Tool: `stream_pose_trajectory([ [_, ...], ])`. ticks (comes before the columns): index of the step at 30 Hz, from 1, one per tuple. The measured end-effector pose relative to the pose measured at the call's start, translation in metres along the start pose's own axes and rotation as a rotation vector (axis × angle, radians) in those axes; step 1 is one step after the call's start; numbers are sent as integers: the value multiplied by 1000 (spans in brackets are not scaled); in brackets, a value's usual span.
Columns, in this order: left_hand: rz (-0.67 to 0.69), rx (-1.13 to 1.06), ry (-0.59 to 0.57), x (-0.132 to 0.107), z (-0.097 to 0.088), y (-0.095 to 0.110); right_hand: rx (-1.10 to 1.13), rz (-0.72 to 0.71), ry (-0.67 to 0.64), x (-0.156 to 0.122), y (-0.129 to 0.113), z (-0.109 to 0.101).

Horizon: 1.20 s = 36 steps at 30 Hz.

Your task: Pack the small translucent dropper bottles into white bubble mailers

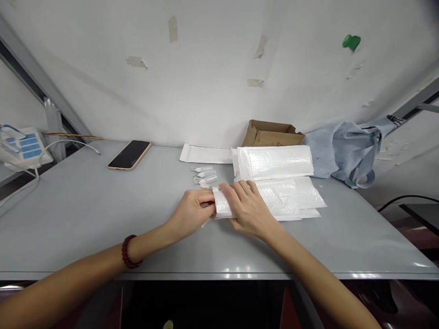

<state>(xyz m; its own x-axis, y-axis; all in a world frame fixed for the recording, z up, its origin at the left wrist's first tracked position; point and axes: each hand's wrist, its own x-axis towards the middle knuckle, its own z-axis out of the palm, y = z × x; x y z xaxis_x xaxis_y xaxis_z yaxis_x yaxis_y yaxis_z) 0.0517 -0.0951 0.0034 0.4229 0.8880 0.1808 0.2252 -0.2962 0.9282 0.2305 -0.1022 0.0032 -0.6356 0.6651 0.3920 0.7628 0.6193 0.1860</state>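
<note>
A white bubble mailer (222,204) lies between my hands near the middle of the desk. My left hand (194,212) is closed at the mailer's left end, its fingertips partly hidden at the opening. Across the top of the same mailer, my right hand (248,208) grips it with the thumb underneath. Just beyond my left hand sit several small clear tubes (207,175) with white loops. More white bubble mailers (291,196) are stacked right of my right hand, and another bubble mailer (274,162) rests behind them.
Toward the wall are a flat white mailer (206,154), an open cardboard box (270,132) and a light blue cloth bag (343,151). A phone (129,155) lies at the back left. Beside the desk's left edge is a power strip (25,148) with a white cable (68,140).
</note>
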Motion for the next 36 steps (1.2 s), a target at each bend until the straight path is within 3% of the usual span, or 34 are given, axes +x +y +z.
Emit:
stream_pose_trajectory([
  [4, -80, -60, -41, -1, 2, 3, -37, -28, 16, 1, -2, -1],
  [8, -110, -113, -186, 1, 3, 0, -88, -54, 29, 1, -4, -2],
  [15, -121, 56, -370, 1, -7, 8, -74, -52, -13, 1, -1, -2],
  [17, -93, 108, -291, 1, -12, 10, -70, -31, -31, 0, 3, -3],
  [21, 16, 292, 189, 4, -21, 8, -88, 17, -34, -2, 9, -8],
  [23, -14, 318, 297, 7, -26, 5, -105, 27, -27, -3, 10, -9],
  [24, -55, 284, 246, 8, -28, 4, -111, 24, -23, -3, 10, -10],
  [28, -309, 16, -232, 13, -28, -1, -147, -12, 31, -4, 10, -9],
  [29, -371, -56, -276, 13, -25, -2, -169, -14, 58, -5, 10, -8],
  [32, -481, -297, -182, 13, -17, -4, -236, 15, 150, -7, 12, -6],
  [36, -513, -477, -104, 12, -13, -5, -242, 27, 182, -8, 14, -2],
])
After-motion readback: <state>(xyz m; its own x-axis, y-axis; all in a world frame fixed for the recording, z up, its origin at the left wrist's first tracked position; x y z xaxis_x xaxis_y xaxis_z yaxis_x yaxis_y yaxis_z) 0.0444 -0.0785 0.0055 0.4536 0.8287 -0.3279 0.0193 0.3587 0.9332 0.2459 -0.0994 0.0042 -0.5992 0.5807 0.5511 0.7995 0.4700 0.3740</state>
